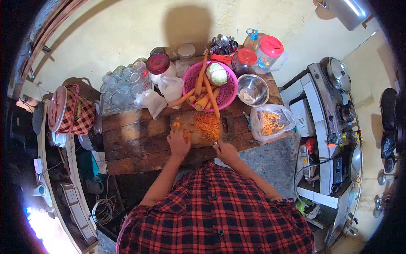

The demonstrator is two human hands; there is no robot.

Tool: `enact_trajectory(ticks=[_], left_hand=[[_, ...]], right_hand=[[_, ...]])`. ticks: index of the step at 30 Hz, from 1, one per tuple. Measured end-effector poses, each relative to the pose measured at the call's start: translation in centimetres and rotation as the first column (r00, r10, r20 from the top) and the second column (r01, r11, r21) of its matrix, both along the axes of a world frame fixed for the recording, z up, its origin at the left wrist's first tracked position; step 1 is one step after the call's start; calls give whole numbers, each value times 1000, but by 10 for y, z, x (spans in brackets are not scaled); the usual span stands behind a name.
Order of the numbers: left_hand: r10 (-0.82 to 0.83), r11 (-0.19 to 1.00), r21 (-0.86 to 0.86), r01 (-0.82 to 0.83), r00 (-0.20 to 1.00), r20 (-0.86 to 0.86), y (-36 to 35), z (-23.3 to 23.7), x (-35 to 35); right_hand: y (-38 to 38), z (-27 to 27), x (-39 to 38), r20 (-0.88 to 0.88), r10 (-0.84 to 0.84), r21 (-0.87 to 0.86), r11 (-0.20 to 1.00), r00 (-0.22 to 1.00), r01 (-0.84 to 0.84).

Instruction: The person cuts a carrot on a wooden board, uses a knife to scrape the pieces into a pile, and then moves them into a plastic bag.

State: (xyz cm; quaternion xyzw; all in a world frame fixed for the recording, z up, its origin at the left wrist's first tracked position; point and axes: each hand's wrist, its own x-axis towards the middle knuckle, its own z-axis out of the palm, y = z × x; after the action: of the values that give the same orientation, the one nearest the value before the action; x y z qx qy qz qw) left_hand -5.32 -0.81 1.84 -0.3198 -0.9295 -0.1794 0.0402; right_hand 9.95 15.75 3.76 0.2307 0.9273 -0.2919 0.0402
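Observation:
My left hand [179, 144] rests on the wooden cutting board [226, 134], its fingers around orange carrot pieces [187, 134]. To the right of these lies a heap of shredded carrot [208, 126]. My right hand [227, 153] is closed at the board's near edge, around the handle of what looks like a knife [216, 144]; the blade is hard to make out. Behind the board, a pink basket [231, 94] holds several whole carrots [200, 80] and a pale green cabbage [217, 74].
A clear plastic bag [282, 113] with cut carrot and a steel bowl [253, 89] are at the right. Jars [158, 63], knotted plastic bags [152, 103] and a tray of glasses [122, 86] stand at the back left. A stove [325, 97] is further right.

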Motion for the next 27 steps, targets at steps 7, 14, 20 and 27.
enact_trajectory(ticks=[7, 14, 20, 27], left_hand=[[-77, 997, -7, 78, 992, 101, -7, -6, -17], [-172, 973, 189, 131, 962, 214, 3, -12, -10], [-63, 969, 234, 83, 994, -94, 7, 6, 14], [-43, 993, 117, 6, 950, 311, -12, -26, -9]], right_hand=[[1, -11, 2, 60, 23, 17, 1000, 998, -24], [-3, -3, -4, 28, -40, 33, 999, 999, 39], [-3, -5, -1, 43, -41, 33, 999, 998, 40], [-3, -6, 1, 99, -46, -8, 999, 994, 47]])
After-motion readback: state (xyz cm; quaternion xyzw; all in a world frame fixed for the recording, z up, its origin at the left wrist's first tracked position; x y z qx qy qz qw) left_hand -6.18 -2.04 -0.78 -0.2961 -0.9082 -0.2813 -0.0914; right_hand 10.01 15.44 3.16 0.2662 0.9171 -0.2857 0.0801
